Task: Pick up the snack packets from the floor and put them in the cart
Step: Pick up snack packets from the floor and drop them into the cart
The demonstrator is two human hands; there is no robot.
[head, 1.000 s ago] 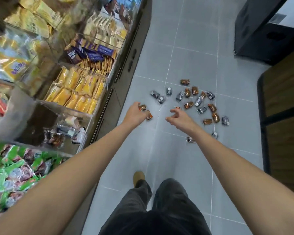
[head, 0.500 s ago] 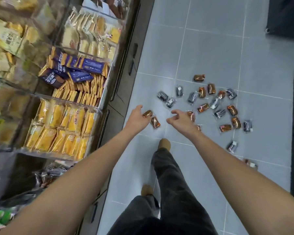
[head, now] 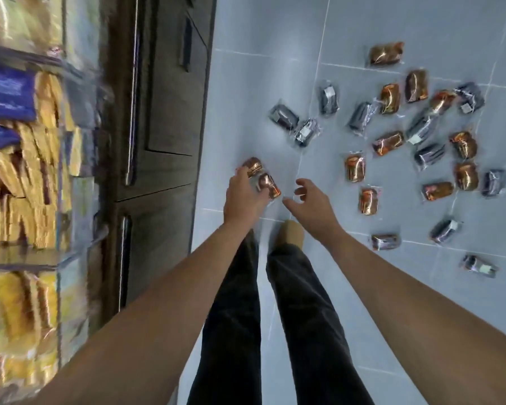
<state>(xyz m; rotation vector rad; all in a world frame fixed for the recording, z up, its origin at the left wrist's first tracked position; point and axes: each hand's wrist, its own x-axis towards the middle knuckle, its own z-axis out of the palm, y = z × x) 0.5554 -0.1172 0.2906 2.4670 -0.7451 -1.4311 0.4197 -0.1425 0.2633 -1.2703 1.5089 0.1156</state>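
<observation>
Snack packets (head: 388,143): task early by my read. Only two brown pkts (head: 264,179) picked up, none seen in cart (cart not in view). L hand (head: 243,197) grips those two, fingers curled round them. R hand (head: 313,203) just beside it, fingers spread, holds nothing. Outward: the rest, brown + dark, lie scattered over floor (head: 260,83) to the right.

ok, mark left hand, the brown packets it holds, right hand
left hand (head: 243,197), head view, back of hand.
held brown packets (head: 270,186), head view, nearer packet's wrapper.
right hand (head: 315,206), head view, back of hand.
</observation>
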